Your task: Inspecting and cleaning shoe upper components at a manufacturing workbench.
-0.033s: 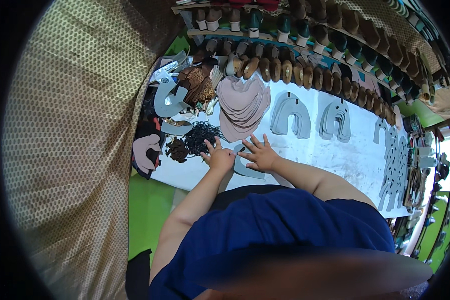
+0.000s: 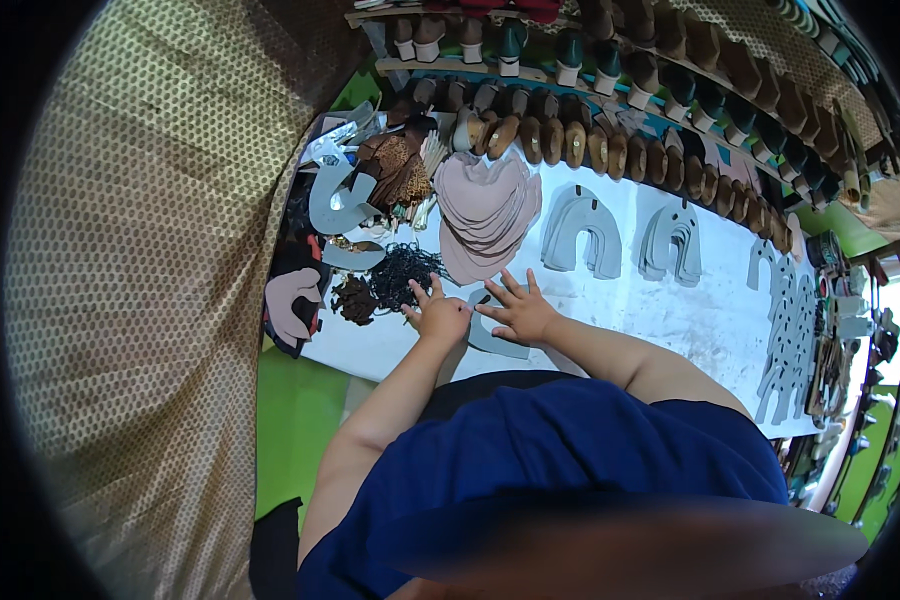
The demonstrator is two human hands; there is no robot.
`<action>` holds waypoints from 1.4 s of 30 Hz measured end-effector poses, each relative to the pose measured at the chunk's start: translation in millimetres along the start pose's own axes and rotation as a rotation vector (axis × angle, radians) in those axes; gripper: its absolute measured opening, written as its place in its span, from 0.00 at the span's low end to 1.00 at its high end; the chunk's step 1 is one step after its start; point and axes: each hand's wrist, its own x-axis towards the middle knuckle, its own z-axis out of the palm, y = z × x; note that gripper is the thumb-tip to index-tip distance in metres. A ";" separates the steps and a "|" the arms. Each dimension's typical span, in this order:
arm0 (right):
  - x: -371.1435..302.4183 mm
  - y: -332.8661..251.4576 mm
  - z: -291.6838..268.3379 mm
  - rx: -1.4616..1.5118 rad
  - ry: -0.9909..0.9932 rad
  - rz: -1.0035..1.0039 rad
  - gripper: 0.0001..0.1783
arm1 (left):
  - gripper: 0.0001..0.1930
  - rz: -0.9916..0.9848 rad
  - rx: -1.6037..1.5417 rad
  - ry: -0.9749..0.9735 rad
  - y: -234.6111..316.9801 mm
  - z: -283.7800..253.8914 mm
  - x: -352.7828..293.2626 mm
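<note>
At the frame's centre, on the white table [image 2: 670, 310]: left hand [image 2: 438, 318] and right hand [image 2: 520, 312] lie open, fingers spread, pressing a grey U-shaped shoe-upper piece [image 2: 490, 338] flat. Nothing has shifted. Pink cut pieces [image 2: 485, 215] stack just above.

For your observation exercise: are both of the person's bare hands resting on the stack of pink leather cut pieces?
No: the left hand and right hand press a grey U-shaped cut piece on the white worktable.
</note>
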 end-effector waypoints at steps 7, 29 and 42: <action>6.3 0.5 9.3 -0.014 0.038 -0.033 0.29 | 0.11 -0.016 -0.015 -0.050 2.5 13.4 14.8; 6.4 7.0 -3.3 0.100 0.081 -0.093 0.30 | 0.15 0.031 0.003 0.062 -12.7 13.9 -6.3; 8.6 5.1 0.3 0.091 0.132 -0.074 0.29 | 0.14 0.223 -0.190 0.224 -26.6 45.0 -2.6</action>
